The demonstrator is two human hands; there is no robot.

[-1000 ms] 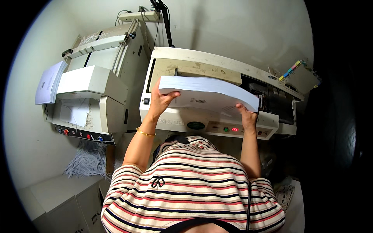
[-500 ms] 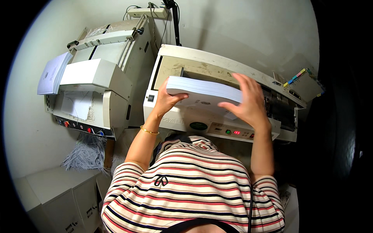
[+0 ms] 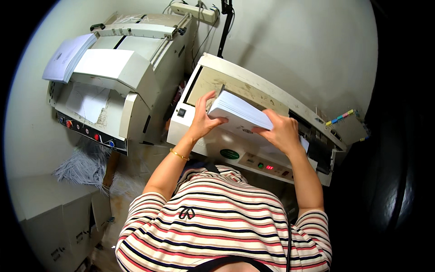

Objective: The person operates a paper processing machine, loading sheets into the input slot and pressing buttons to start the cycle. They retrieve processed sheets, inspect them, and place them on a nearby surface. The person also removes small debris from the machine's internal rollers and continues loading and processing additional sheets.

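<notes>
A thick stack of white paper (image 3: 240, 110) with a small dark emblem on its front sheet is tilted over the front of a cream tabletop machine (image 3: 189, 124). My left hand (image 3: 202, 121) cups the stack's left end, its thumb on the front sheet and its fingers spread behind the edge. At the other end, my right hand (image 3: 283, 132) grips the stack, thumb in front and bent fingers over the top. The sheets' upper edges are slightly fanned. The stack's lower edge is hard to make out against the machine.
Left stands a second machine (image 3: 136, 75) with coloured knobs; a pale printed stack (image 3: 68, 56) rests on it. Paper shreds (image 3: 84, 167) are heaped below, beside a pale cabinet (image 3: 45, 204). A power strip (image 3: 195, 12) and a black pole (image 3: 224, 36) are at the back.
The stack has tipped, its right end lower and nearer me. My right hand has closed from spread fingers onto its right end. My left fingers have opened somewhat. The view has shifted.
</notes>
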